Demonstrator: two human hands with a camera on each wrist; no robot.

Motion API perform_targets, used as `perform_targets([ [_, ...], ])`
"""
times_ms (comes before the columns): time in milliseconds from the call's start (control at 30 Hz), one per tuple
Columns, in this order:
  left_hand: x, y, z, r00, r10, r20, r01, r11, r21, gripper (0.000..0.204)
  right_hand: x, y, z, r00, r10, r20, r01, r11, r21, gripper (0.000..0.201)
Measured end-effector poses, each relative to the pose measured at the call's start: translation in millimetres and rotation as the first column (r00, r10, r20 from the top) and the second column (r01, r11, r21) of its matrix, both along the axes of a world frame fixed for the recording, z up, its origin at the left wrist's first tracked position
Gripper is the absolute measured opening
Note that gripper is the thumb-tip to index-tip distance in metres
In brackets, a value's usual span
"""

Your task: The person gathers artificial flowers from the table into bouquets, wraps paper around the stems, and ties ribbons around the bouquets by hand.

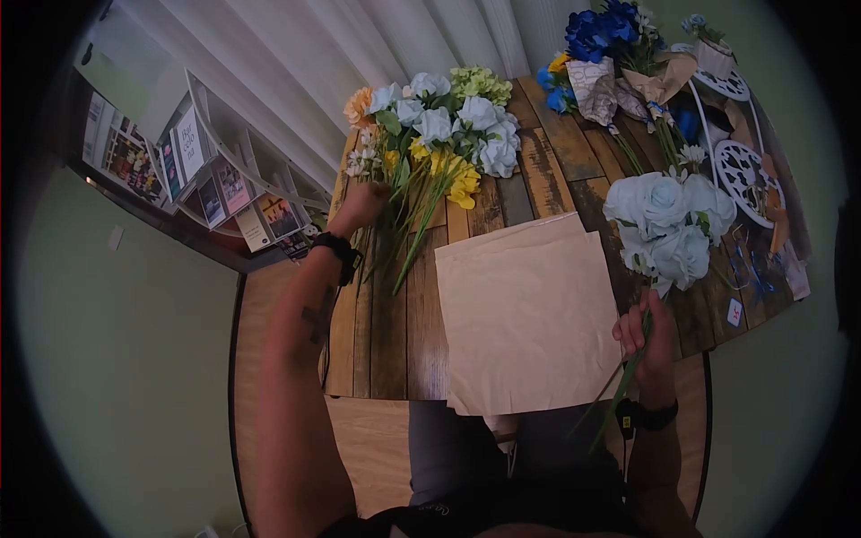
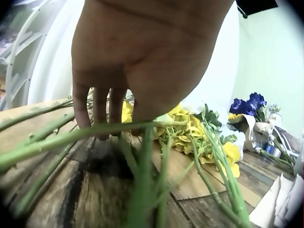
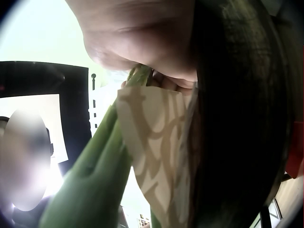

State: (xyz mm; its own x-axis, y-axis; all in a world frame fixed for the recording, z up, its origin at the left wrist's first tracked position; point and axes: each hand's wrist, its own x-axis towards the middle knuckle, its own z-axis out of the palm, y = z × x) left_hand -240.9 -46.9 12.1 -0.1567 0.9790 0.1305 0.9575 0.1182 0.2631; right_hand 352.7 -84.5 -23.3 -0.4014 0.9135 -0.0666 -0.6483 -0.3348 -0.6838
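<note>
My left hand (image 1: 363, 206) reaches in among green flower stems (image 1: 414, 238) at the table's left side. In the left wrist view its fingers (image 2: 99, 107) point down, fairly straight with gaps between them, and a stem crosses in front of the fingertips. Yellow flowers (image 2: 183, 135) lie just beyond. My right hand (image 1: 653, 336) grips the green stems (image 3: 102, 161) of a bunch of pale blue roses (image 1: 668, 220), its blooms tilted up and away from me. The hand is beside the right edge of a brown paper sheet (image 1: 529, 314); patterned paper (image 3: 152, 142) shows close by the stems in the right wrist view.
Pale blue roses (image 1: 435, 124), an orange flower (image 1: 359, 105) and green hydrangea (image 1: 482, 85) lie at the back left. Wrapped dark blue flowers (image 1: 601, 36), a white openwork stand (image 1: 749, 184) and a small card (image 1: 734, 312) are on the right. A magazine rack (image 1: 224, 179) stands left.
</note>
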Motion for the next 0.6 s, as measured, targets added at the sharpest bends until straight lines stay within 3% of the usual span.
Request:
perform_targets([
  [33, 2, 3, 1, 1.000, 0.003, 0.001, -0.003, 1.000, 0.000, 0.033, 0, 1, 0, 1.000, 0.017, -0.002, -0.017, 1.000, 0.019, 0.028],
  [100, 6, 4, 6, 0.998, 0.050, -0.042, -0.058, 0.973, -0.224, 0.036, 1, 1, 2, 1.000, 0.024, -0.012, -0.024, 1.000, -0.005, 0.029],
  [233, 14, 5, 12, 0.995, 0.099, 0.019, -0.090, 0.960, -0.266, 0.036, 1, 2, -3, 0.999, 0.027, -0.030, -0.027, 1.000, -0.005, 0.029],
  [333, 28, -1, 22, 0.996, 0.075, 0.051, -0.063, 0.977, -0.206, 0.036, 1, 1, -2, 0.999, 0.026, -0.028, -0.026, 1.000, 0.011, 0.029],
  [533, 30, -3, 26, 0.987, 0.146, -0.070, -0.151, 0.986, -0.066, 0.041, 1, 1, -4, 0.999, 0.016, -0.030, -0.016, 1.000, -0.002, 0.028],
  [600, 30, 11, 20, 0.967, 0.159, 0.199, -0.160, 0.987, -0.014, 0.040, -1, 0, -3, 1.000, 0.006, -0.029, -0.006, 1.000, -0.014, 0.028],
])
